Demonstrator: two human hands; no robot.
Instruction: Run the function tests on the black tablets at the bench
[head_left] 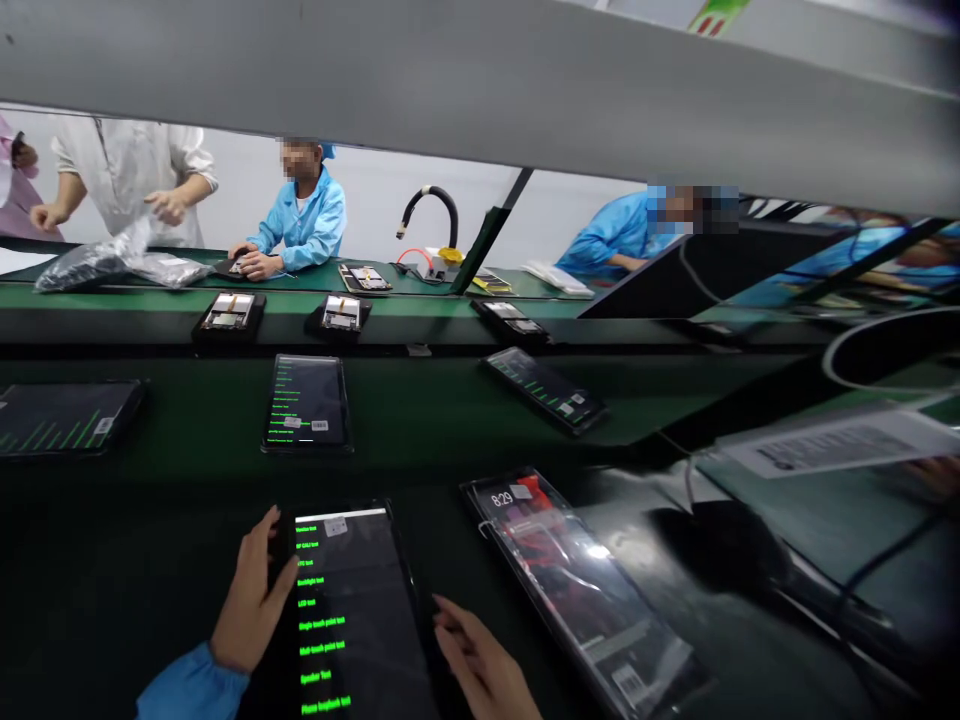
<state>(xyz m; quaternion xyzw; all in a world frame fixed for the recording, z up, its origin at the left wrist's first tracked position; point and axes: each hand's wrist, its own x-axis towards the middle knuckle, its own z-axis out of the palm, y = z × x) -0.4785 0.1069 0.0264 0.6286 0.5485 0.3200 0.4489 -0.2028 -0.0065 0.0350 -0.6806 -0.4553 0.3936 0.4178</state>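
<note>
A tablet (375, 620) lies face up before me, its dark screen showing a list of green test names. My left hand (253, 595), in a blue sleeve, is at the tablet's left side, fingers stretched upward and thumb close to the edge; whether it touches cannot be told. Just off the right edge is my right hand (484, 660), fingers extended and holding nothing. Further right, a second tablet (570, 590) showing 8:29 lies tilted, apparently under clear film.
More tablets lie beyond: one on the left (67, 418), one in the middle (307, 402), one on the right (544, 388). Opened devices (229, 312) line the far ledge. A dark slanted panel (697, 265) and cables stand at right. Co-workers (304, 215) work across the line.
</note>
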